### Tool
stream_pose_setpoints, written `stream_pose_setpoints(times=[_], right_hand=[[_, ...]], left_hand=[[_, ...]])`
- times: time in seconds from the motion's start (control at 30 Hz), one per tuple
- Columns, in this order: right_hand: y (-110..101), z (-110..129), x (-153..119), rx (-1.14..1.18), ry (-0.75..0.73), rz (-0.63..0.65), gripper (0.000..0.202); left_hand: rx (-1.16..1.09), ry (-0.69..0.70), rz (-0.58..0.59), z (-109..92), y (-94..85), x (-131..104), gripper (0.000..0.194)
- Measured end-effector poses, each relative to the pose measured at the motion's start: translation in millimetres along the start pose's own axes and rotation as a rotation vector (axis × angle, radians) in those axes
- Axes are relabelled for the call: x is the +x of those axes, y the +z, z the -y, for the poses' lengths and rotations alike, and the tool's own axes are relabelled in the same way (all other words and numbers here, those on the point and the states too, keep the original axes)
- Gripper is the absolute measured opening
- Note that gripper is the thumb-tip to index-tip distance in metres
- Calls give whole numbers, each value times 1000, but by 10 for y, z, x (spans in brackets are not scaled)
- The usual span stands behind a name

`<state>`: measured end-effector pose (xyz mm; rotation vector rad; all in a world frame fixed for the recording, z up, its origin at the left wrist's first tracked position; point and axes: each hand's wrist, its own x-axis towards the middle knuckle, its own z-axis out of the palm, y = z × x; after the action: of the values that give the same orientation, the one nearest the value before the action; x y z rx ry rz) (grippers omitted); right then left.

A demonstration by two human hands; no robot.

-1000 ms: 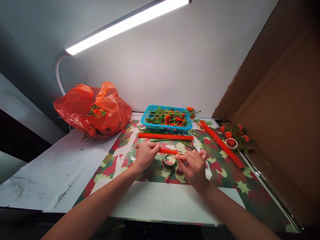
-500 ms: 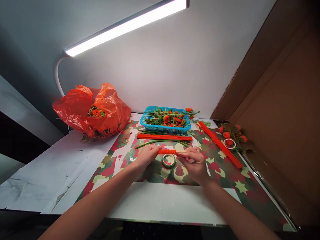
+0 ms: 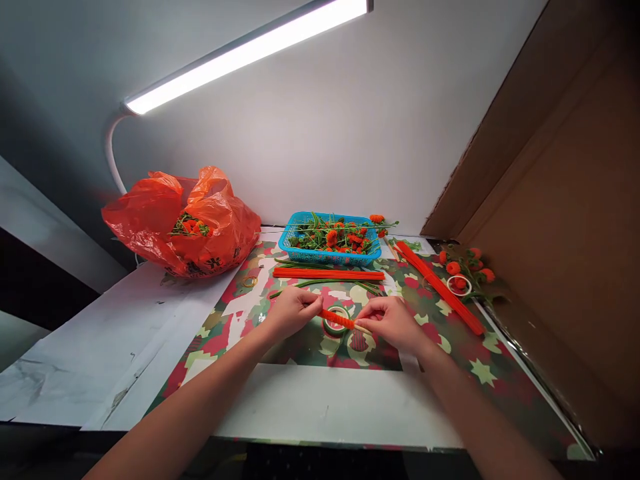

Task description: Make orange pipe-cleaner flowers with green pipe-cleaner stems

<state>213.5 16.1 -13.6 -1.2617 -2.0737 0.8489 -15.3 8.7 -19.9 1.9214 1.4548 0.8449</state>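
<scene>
Left grip: the left hand (image 3: 299, 311) has thumb and fingertips together, clamped on the left end of the orange coil (image 3: 337, 319). Other fingers curled in toward the palm.
Right grip: the right hand (image 3: 393, 321) is pinched on the pale stick (image 3: 363, 329) where it exits the coil's right end. Exact finger contact too small to tell.
Coil: bright orange, fuzzy, wound in close turns around the stick. Straight, tilted, right end lower in view. Bare stick shows only at the right.
Coil location: between the two hands, in front of the green tape roll (image 3: 334, 333) as seen from the head, hiding part of it.
Orange bundle: the straight orange strips (image 3: 327, 274) lie side to side beyond the hands, with green stems (image 3: 309, 285) next to them.
Second bundle: more orange strips (image 3: 440, 287) at right, slanted on the camouflage-patterned cover (image 3: 300, 350).
Blue basket: basket (image 3: 327, 257) at the back of the table (image 3: 165, 327), filled with orange flowers (image 3: 332, 238) and greenery.
Red bag: plastic bag (image 3: 225, 227) at left, open on top, flowers visible inside.
Far right: loose orange blooms (image 3: 453, 268) beside a white ring (image 3: 459, 295).
</scene>
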Motion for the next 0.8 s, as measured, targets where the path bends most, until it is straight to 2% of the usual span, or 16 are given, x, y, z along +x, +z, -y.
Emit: stream_pose_setpoints(times=[0.13, 0.27, 0.47, 0.67, 0.8], right_hand=[[53, 16, -17, -109, -88, -140, 21], [87, 31, -34, -187, -78, -217, 22], [120, 59, -59, -304, -194, -345, 29], [103, 52, -56, -367, -253, -345, 30], [69, 58, -64, -418, -352, -337, 26]], left_hand=[[65, -30, -32, -15, 11, -3, 38], [66, -94, -53, -30, 23, -9, 40], [38, -134, -75, -28, 29, -10, 42], [41, -145, -70, -6, 35, -12, 43], [51, -155, -97, 2, 41, -11, 42]])
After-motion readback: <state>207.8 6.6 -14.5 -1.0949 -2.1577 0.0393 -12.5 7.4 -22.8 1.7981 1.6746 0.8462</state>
